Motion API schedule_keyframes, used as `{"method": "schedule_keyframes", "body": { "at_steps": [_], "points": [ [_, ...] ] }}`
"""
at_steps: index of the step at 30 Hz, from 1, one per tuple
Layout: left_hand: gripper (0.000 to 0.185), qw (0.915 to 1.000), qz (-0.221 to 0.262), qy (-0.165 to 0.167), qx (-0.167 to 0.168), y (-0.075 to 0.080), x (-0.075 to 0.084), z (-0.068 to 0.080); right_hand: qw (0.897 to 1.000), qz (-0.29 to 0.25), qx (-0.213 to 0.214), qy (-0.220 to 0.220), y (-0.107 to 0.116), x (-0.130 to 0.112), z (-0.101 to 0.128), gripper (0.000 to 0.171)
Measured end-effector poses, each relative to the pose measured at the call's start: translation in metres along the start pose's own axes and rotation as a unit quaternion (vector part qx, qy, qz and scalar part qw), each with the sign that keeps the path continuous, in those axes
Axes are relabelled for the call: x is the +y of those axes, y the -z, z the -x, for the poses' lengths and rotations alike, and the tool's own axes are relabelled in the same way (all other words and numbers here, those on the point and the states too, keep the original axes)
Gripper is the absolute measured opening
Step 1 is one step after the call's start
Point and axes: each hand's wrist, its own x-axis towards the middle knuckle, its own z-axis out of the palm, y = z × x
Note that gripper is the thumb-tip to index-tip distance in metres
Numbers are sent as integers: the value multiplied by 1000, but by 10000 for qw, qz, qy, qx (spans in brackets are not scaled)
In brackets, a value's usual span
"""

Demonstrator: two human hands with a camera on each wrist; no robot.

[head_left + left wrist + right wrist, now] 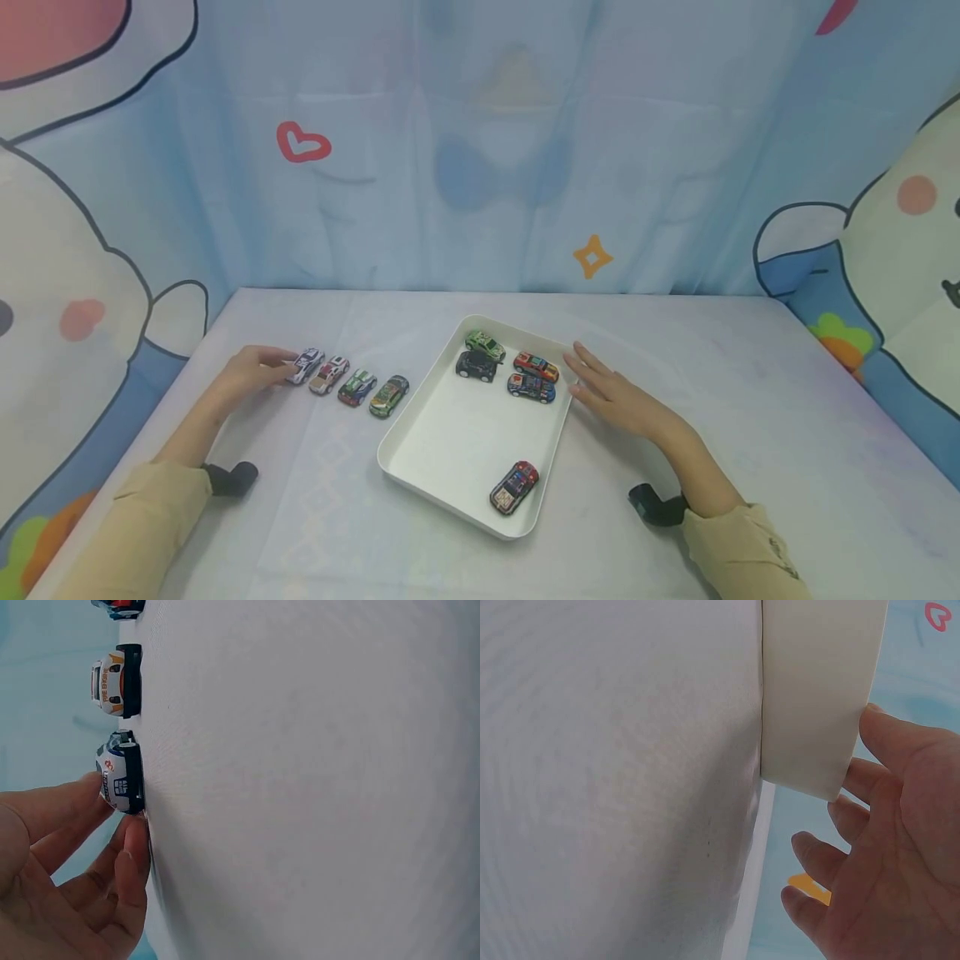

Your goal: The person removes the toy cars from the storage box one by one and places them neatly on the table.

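My left hand [279,367] lies at the left end of a row of toy cars on the table. Its thumb and forefinger pinch the rear of a white and blue car [306,365], seen close in the left wrist view [120,774] with the hand [112,819] below it. A white and red car [329,375], a green and blue car [357,387] and a green car [388,396] follow in the row. My right hand [594,377] is open, fingers straight, just beside the right rim of a white tray [457,433]; the right wrist view shows its fingers [870,735] by the tray wall [817,690].
Inside the tray, a green car [485,343], a black car [476,365], a red car [536,366] and a blue car [531,387] cluster at the far end; a dark red and blue car [514,487] sits near the front. A cartoon-print curtain backs the table.
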Motion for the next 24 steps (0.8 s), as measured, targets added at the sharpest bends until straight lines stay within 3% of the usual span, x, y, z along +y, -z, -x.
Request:
{"method": "schedule_keyframes", "body": {
  "at_steps": [4,15,21,24],
  "points": [
    [45,9998,-142,104,42,-1,-1,0,10000,-15,11,33,0,-1,1,56],
    [43,9992,-395,-40,106,4,4,9,10000,-10,20,92,0,-4,1,55],
    [40,9957,-675,-401,502,6,11,12,10000,1,-1,23,1,-5,1,55],
    [42,9925,-834,-756,468,3,14,7,10000,-7,4,13,1,-5,2,55]
  ]
}}
